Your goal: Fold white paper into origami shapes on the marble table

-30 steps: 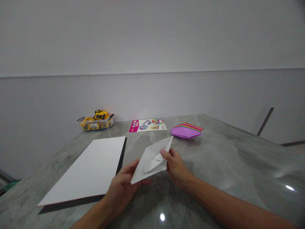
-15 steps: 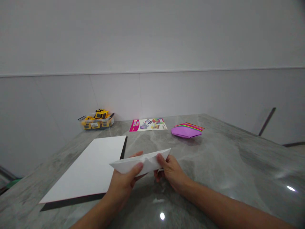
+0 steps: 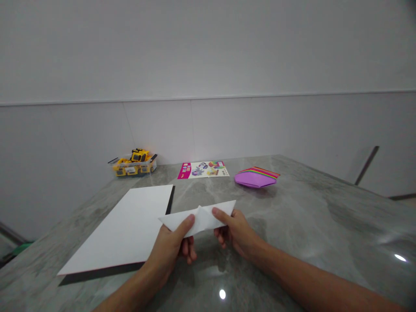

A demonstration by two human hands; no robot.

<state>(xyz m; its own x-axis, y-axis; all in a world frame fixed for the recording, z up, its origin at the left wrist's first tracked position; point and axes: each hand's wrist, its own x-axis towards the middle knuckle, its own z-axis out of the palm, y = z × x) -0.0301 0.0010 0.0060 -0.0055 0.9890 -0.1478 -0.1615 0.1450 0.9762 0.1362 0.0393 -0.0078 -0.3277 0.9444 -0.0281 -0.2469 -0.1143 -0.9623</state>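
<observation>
A folded white paper boat (image 3: 203, 218) is held above the table between both hands, its long pointed ends reaching left and right and a small peak at its middle. My left hand (image 3: 177, 240) pinches its left half, thumb on the near face and fingers curled below and behind. On the right half, my right hand (image 3: 235, 229) grips it the same way, thumb pressed near the central peak. Parts of the fingers behind the paper are hidden.
To the left lies a large white sheet (image 3: 126, 229) over a dark board. Farther back on the grey marbled table (image 3: 292, 242) are a clear box of yellow toy parts (image 3: 134, 164), a printed booklet (image 3: 203, 169) and a purple folded paper piece with rainbow stripes (image 3: 256, 178).
The paper boat's near face has turned more toward me and lies flatter, its middle peak now plain. My left fingers have moved from behind its upper edge to curl beneath it.
</observation>
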